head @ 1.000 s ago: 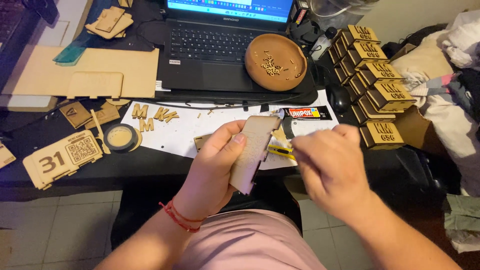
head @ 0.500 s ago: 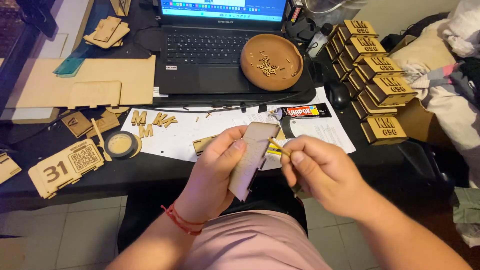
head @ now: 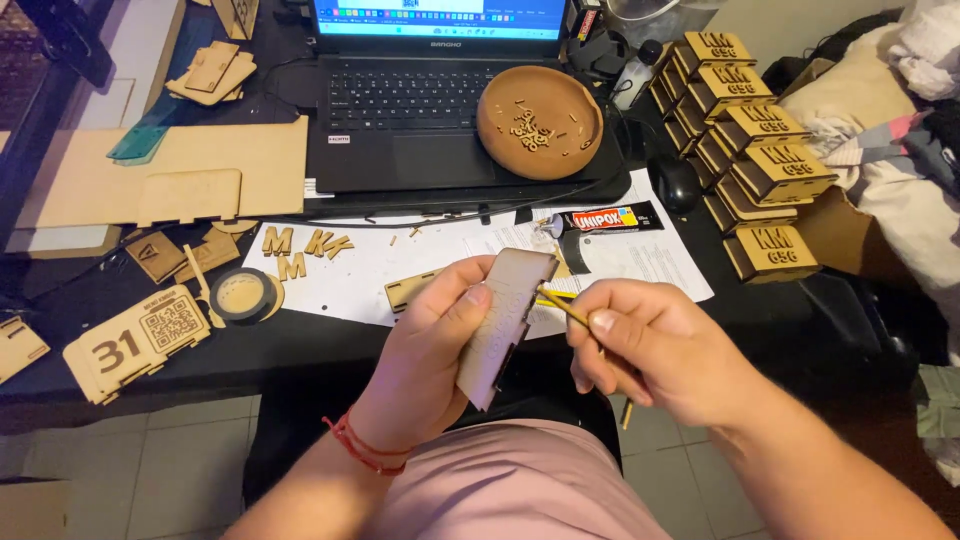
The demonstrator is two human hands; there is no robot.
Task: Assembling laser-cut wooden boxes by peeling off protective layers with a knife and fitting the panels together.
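Overhead view of a cluttered dark tabletop (head: 300, 350) with the person seated at its near edge. The left hand (head: 430, 350) pinches a flat, pale wooden panel (head: 505, 320) between thumb and fingers, holding it upright and slightly tilted above the lap, just in front of the tabletop's edge. The right hand (head: 650, 350) is closed around a thin yellowish stick (head: 562, 306), gripped like a pencil, whose tip meets the panel's right edge near the top. For this step to go well, the panel is best kept steady in the pinch while the stick works in short, light strokes along the edge, so that whatever it carries stays on the joint and off the face. Beyond the hands lie a glue tube (head: 600, 220), white paper sheets (head: 400, 260) bearing cut wooden letters (head: 300, 250), a round wooden dish (head: 540, 120) of small pieces resting on a laptop (head: 420, 110), and a column of assembled wooden boxes (head: 750, 140) at the right. It is hard to make out whether the stick's tip bears glue; the panel's far face is hidden, its engraving is faint, and the laptop screen is cut off at the top.
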